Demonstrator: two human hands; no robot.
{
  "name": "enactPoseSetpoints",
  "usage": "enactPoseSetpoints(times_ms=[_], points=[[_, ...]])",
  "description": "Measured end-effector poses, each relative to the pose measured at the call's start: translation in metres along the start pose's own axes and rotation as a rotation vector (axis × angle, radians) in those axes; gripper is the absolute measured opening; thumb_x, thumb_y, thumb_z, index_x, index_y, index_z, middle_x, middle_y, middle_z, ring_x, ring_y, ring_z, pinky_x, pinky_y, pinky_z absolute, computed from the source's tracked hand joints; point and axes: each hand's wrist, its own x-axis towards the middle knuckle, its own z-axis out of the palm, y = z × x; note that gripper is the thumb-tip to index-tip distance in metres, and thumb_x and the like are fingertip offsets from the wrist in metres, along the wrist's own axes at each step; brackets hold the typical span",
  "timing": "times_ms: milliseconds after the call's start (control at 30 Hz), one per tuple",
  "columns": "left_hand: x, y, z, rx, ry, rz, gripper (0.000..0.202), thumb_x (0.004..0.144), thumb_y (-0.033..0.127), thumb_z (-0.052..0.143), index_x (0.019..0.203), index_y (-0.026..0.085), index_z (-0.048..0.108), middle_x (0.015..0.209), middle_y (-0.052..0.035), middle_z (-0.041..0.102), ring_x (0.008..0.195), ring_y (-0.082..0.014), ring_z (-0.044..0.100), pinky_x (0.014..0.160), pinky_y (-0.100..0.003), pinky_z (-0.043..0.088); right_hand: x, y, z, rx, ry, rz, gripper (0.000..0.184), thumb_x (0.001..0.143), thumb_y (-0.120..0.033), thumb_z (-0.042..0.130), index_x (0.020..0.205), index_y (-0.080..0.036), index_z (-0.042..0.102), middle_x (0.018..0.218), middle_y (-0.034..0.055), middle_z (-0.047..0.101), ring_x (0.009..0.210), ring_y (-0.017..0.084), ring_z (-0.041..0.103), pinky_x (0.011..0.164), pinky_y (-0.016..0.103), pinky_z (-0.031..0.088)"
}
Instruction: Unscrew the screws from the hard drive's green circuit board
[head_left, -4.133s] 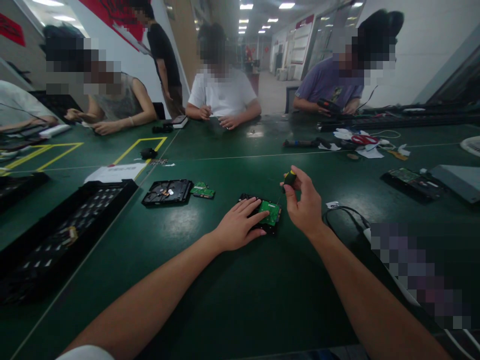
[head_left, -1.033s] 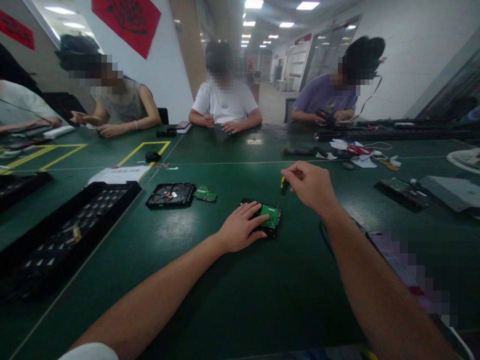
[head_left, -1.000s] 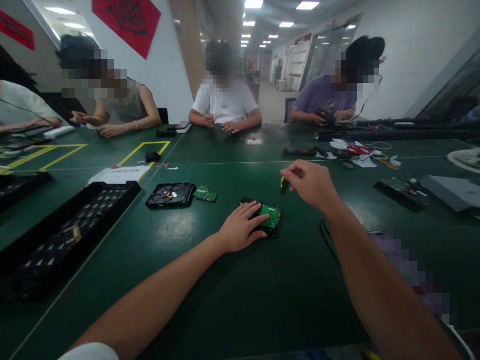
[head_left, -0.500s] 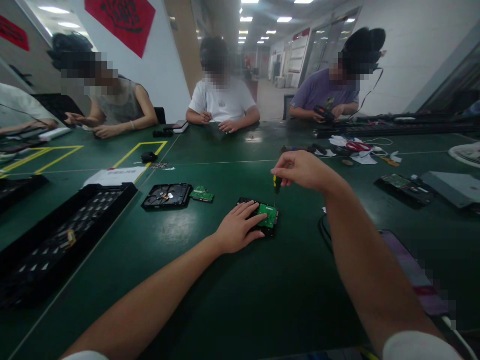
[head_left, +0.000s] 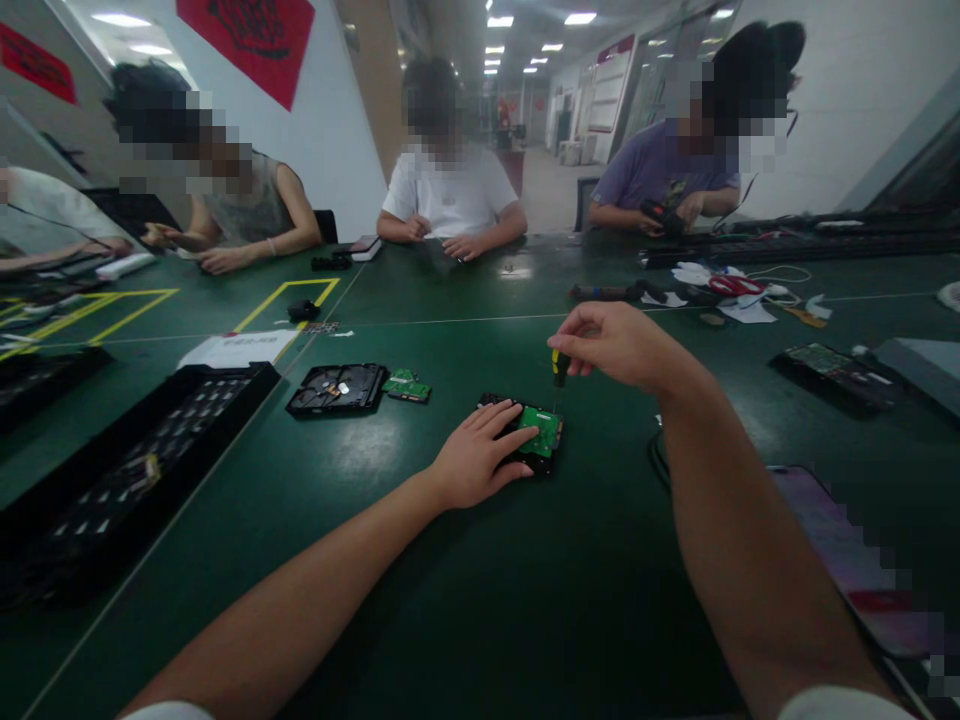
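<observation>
A green tabletop (head_left: pixel 465 610) stretches across an office where several people sit at the far side. In the foreground, a person's left hand (head_left: pixel 476 460) lies flat with fingers spread across a black hard drive (head_left: pixel 541 464), while the right hand (head_left: pixel 615 345) grips a yellow-and-black screwdriver (head_left: pixel 559 370) upright, its tip at the far edge of the drive's green circuit board (head_left: pixel 546 424). Another drive (head_left: pixel 322 388) sits to the left, beside a loose board (head_left: pixel 406 386) and near a long black tray (head_left: pixel 150 470).
</observation>
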Motion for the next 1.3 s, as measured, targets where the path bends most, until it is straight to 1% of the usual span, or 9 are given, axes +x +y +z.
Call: enactPoseSetpoints(times_ms=[267, 433, 533, 633, 767, 900, 1033, 1133, 1300], points=[[0.001, 0.003, 0.000, 0.010, 0.011, -0.025, 0.063, 0.105, 0.064, 0.049, 0.158, 0.030, 0.052, 0.170, -0.0114, 0.039, 0.160, -0.0331, 0.033, 0.128, -0.057, 0.032, -0.003, 0.004, -0.005, 0.022, 0.006, 0.023, 0.014, 0.092, -0.030, 0.078, 0.088, -0.019, 0.071, 0.078, 0.0045, 0.077, 0.056, 0.016, 0.069, 0.052, 0.028, 0.056], [0.006, 0.002, 0.006, 0.029, 0.039, -0.087, 0.061, 0.105, 0.063, 0.049, 0.156, 0.029, 0.054, 0.170, -0.0118, 0.041, 0.160, -0.0335, 0.033, 0.128, -0.058, 0.033, -0.002, 0.008, -0.012, 0.002, -0.006, 0.030, 0.003, 0.091, -0.023, 0.077, 0.091, -0.020, 0.077, 0.081, 0.0038, 0.078, 0.062, 0.017, 0.071, 0.059, 0.029, 0.057], [0.009, 0.000, 0.010, 0.044, 0.056, -0.108, 0.061, 0.105, 0.062, 0.049, 0.156, 0.030, 0.053, 0.169, -0.0120, 0.041, 0.160, -0.0338, 0.033, 0.128, -0.058, 0.032, 0.000, 0.009, -0.011, -0.030, 0.006, 0.001, 0.008, 0.091, -0.025, 0.075, 0.095, -0.022, 0.081, 0.083, 0.0035, 0.079, 0.069, 0.019, 0.072, 0.063, 0.029, 0.057], [0.009, 0.000, 0.011, 0.045, 0.059, -0.110, 0.061, 0.105, 0.063, 0.050, 0.157, 0.030, 0.053, 0.169, -0.0120, 0.041, 0.160, -0.0341, 0.033, 0.128, -0.058, 0.032, 0.003, 0.012, -0.008, -0.068, 0.037, -0.026, 0.014, 0.095, -0.032, 0.072, 0.096, -0.022, 0.082, 0.079, 0.0029, 0.078, 0.068, 0.018, 0.070, 0.064, 0.030, 0.056], [0.010, 0.001, 0.011, 0.046, 0.060, -0.117, 0.061, 0.105, 0.063, 0.050, 0.156, 0.030, 0.053, 0.169, -0.0115, 0.041, 0.160, -0.0340, 0.033, 0.128, -0.058, 0.033, 0.005, 0.015, -0.004, -0.064, 0.048, -0.035, 0.016, 0.096, -0.033, 0.071, 0.096, -0.020, 0.081, 0.075, 0.0029, 0.075, 0.064, 0.017, 0.069, 0.057, 0.027, 0.053], [0.014, 0.001, 0.013, 0.068, 0.082, -0.147, 0.060, 0.105, 0.062, 0.050, 0.155, 0.028, 0.055, 0.168, -0.0130, 0.043, 0.159, -0.0350, 0.034, 0.128, -0.058, 0.032, 0.008, 0.017, 0.002, 0.063, 0.062, 0.024, 0.017, 0.098, -0.033, 0.070, 0.101, -0.017, 0.075, 0.073, 0.0048, 0.074, 0.059, 0.018, 0.069, 0.050, 0.026, 0.052], [0.015, -0.002, 0.016, 0.069, 0.092, -0.147, 0.060, 0.106, 0.061, 0.050, 0.156, 0.029, 0.053, 0.169, -0.0127, 0.042, 0.159, -0.0347, 0.034, 0.127, -0.058, 0.033, 0.011, 0.017, 0.006, 0.122, 0.087, 0.077, 0.017, 0.100, -0.033, 0.067, 0.099, -0.017, 0.073, 0.073, 0.0057, 0.074, 0.062, 0.018, 0.070, 0.058, 0.029, 0.057], [0.015, -0.002, 0.017, 0.073, 0.093, -0.143, 0.058, 0.106, 0.059, 0.049, 0.157, 0.030, 0.052, 0.169, -0.0118, 0.041, 0.160, -0.0341, 0.034, 0.128, -0.058, 0.033, 0.011, 0.015, 0.007, 0.045, 0.101, 0.048, 0.016, 0.100, -0.031, 0.068, 0.095, -0.018, 0.076, 0.078, 0.0039, 0.074, 0.064, 0.016, 0.067, 0.061, 0.028, 0.054], [0.014, -0.001, 0.016, 0.074, 0.096, -0.139, 0.057, 0.107, 0.058, 0.050, 0.156, 0.029, 0.053, 0.169, -0.0123, 0.041, 0.160, -0.0343, 0.032, 0.129, -0.057, 0.032, 0.009, 0.011, 0.007, -0.005, 0.083, -0.003, 0.019, 0.097, -0.036, 0.071, 0.091, -0.020, 0.078, 0.074, 0.0015, 0.072, 0.062, 0.015, 0.063, 0.060, 0.027, 0.049]])
